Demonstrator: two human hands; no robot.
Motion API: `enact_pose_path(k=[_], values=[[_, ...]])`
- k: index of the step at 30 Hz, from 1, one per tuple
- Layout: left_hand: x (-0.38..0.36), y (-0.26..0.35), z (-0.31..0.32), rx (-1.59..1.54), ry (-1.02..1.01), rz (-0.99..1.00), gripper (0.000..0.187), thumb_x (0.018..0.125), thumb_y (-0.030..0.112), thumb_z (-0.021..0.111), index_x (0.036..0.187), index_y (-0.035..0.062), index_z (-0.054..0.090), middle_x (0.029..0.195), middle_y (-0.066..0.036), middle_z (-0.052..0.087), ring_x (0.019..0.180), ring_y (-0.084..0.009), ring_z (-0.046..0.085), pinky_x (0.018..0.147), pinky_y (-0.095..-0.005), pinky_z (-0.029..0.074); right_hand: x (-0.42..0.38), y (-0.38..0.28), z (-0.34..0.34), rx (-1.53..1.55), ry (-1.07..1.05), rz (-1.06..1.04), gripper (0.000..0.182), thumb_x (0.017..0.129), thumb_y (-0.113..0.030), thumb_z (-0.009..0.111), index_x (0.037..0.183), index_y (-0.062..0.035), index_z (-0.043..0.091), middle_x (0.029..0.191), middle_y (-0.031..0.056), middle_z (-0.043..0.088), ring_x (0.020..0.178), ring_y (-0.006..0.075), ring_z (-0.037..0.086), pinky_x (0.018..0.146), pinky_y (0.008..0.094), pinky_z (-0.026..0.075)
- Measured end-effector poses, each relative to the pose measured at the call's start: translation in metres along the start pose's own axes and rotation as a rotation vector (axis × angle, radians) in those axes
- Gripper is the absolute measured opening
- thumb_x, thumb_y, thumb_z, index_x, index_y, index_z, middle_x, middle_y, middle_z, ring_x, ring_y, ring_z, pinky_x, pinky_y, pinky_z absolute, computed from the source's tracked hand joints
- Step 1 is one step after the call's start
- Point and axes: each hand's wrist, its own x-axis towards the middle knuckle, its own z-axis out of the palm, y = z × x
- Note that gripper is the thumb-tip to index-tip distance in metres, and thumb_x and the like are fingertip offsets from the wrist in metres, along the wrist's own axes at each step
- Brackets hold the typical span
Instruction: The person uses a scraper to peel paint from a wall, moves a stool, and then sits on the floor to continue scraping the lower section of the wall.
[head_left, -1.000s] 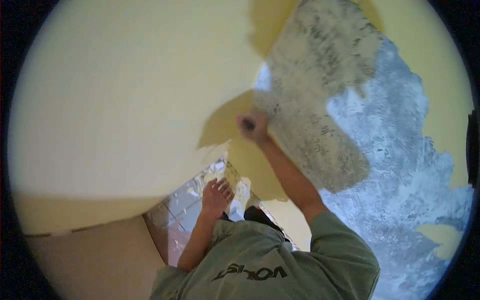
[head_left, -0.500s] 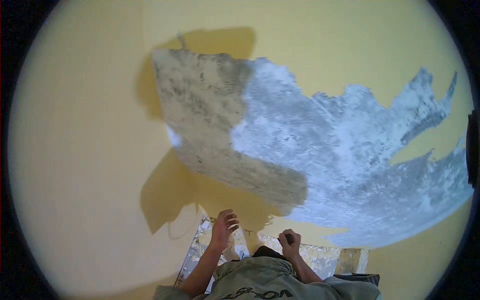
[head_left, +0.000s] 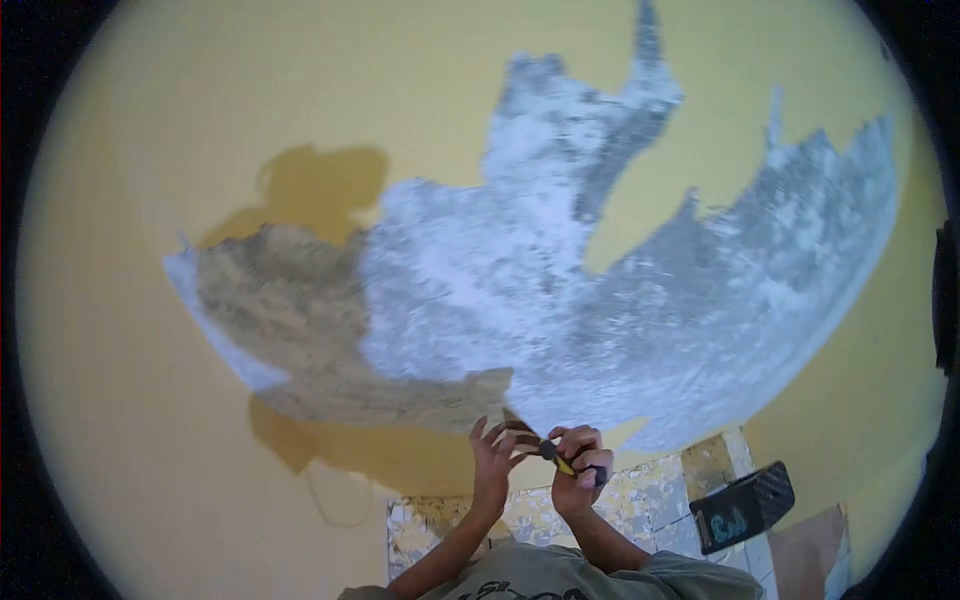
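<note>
My right hand [head_left: 578, 470] is closed around the black-and-yellow handle of a putty knife [head_left: 549, 452]. The blade points up and to the left, toward the wall. Beside it is my left hand [head_left: 491, 466], fingers spread and curved, with the fingertips right at the blade. In front of both hands rises a yellow wall [head_left: 200, 120] with a large bare grey-white patch [head_left: 460, 290]. The patch has ragged edges at its top, and my shadow falls across its left part.
Paint flakes litter the tiled floor [head_left: 640, 487] at the foot of the wall. A black container [head_left: 742, 505] with blue-green marks stands on the right. Beyond it lies a brown flat piece [head_left: 808, 550].
The view has turned to the right, and the patch now sits further left. My hands have come together at the putty knife, its blade now plainly showing. More of the black container shows.
</note>
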Motion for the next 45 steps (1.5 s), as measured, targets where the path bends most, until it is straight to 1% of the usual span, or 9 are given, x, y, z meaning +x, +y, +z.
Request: enact_pose_path(k=[7, 9, 15, 25, 26, 31, 32, 37, 45], values=[[-0.013, -0.012, 0.032, -0.017, 0.087, -0.015, 0.052, 0.087, 0.013, 0.052, 0.130, 0.0013, 0.024, 0.117, -0.012, 0.041, 0.103, -0.0197, 0.048, 0.084, -0.0313, 0.044, -0.038, -0.043, -0.080, -0.487, -0.149, 0.364, 0.020, 0.090, -0.017, 0.049, 0.099, -0.0004, 0.057, 0.093, 0.0118, 0.049, 0.086, 0.0228, 0.051, 0.076, 0.0329, 0.043], [-0.009, -0.020, 0.035, 0.038, 0.113, 0.020, 0.048, 0.087, 0.010, 0.051, 0.128, 0.0011, 0.028, 0.115, -0.011, 0.043, 0.104, -0.0181, 0.047, 0.085, -0.0296, 0.042, -0.043, -0.062, -0.094, -0.116, -0.028, 0.729, 0.024, 0.091, -0.014, 0.049, 0.110, -0.0013, 0.056, 0.097, 0.0104, 0.047, 0.085, 0.0189, 0.053, 0.071, 0.0292, 0.048], [-0.010, -0.037, 0.081, 0.150, 0.032, 0.128, 0.033, 0.085, 0.002, 0.048, 0.117, -0.0003, 0.040, 0.114, -0.010, 0.043, 0.109, -0.0172, 0.040, 0.095, -0.0300, 0.029, -0.042, -0.106, -0.138, -0.270, -0.185, 1.260, 0.049, 0.089, -0.013, 0.050, 0.136, -0.0155, 0.036, 0.088, 0.0030, 0.051, 0.071, 0.0092, 0.048, 0.059, 0.0220, 0.043], [-0.050, -0.063, 0.115, 0.014, -0.129, -0.011, 0.039, 0.087, 0.011, 0.049, 0.123, 0.0071, 0.036, 0.118, -0.007, 0.042, 0.113, -0.0186, 0.040, 0.092, -0.0321, 0.035, -0.054, -0.131, -0.159, -0.456, -0.260, 1.259, 0.043, 0.094, -0.032, 0.044, 0.134, -0.0195, 0.038, 0.100, 0.0088, 0.061, 0.074, 0.0134, 0.052, 0.072, 0.0280, 0.043], [-0.053, -0.064, 0.114, 0.036, -0.141, -0.032, 0.039, 0.087, 0.011, 0.049, 0.123, 0.0071, 0.036, 0.118, -0.007, 0.042, 0.113, -0.0186, 0.040, 0.092, -0.0321, 0.035, -0.058, -0.130, -0.156, -0.433, -0.192, 1.063, 0.040, 0.094, -0.028, 0.044, 0.132, -0.0165, 0.041, 0.114, 0.0094, 0.058, 0.095, 0.0155, 0.055, 0.085, 0.0290, 0.042], [-0.048, -0.095, 0.094, -0.012, -0.265, -0.461, 0.042, 0.093, 0.035, 0.041, 0.128, 0.0118, 0.036, 0.109, -0.007, 0.051, 0.104, -0.0237, 0.049, 0.091, -0.0357, 0.039, -0.062, -0.107, -0.148, -0.608, -0.056, 0.777, 0.040, 0.094, -0.025, 0.044, 0.132, -0.0147, 0.040, 0.106, 0.0101, 0.060, 0.089, 0.0136, 0.055, 0.082, 0.0279, 0.043], [-0.043, -0.106, 0.086, -0.073, -0.349, -0.564, 0.045, 0.094, 0.039, 0.038, 0.128, 0.0106, 0.035, 0.109, -0.009, 0.052, 0.103, -0.0256, 0.051, 0.091, -0.0365, 0.039, -0.056, -0.111, -0.145, -0.504, -0.030, 1.021, 0.040, 0.094, -0.024, 0.044, 0.133, -0.0153, 0.040, 0.107, 0.0115, 0.060, 0.090, 0.0165, 0.057, 0.081, 0.0297, 0.044], [-0.039, -0.093, 0.088, -0.036, -0.488, -0.709, 0.057, 0.095, 0.045, 0.029, 0.130, -0.0003, 0.030, 0.119, -0.022, 0.048, 0.108, -0.0290, 0.049, 0.095, -0.0407, 0.038, -0.073, -0.074, -0.121, -0.618, 0.161, 1.042, 0.040, 0.091, -0.022, 0.046, 0.130, -0.0139, 0.043, 0.102, 0.0155, 0.060, 0.089, 0.0229, 0.058, 0.081, 0.0320, 0.044], [-0.005, -0.093, 0.031, 0.053, -0.511, -0.939, 0.046, 0.095, 0.040, 0.032, 0.122, 0.0039, 0.043, 0.112, -0.014, 0.053, 0.104, -0.0221, 0.051, 0.091, -0.0332, 0.040, -0.118, -0.014, -0.088, -0.599, 0.376, 1.105, 0.043, 0.089, -0.025, 0.049, 0.131, -0.0145, 0.042, 0.101, 0.0165, 0.056, 0.093, 0.0235, 0.053, 0.081, 0.0319, 0.043]])
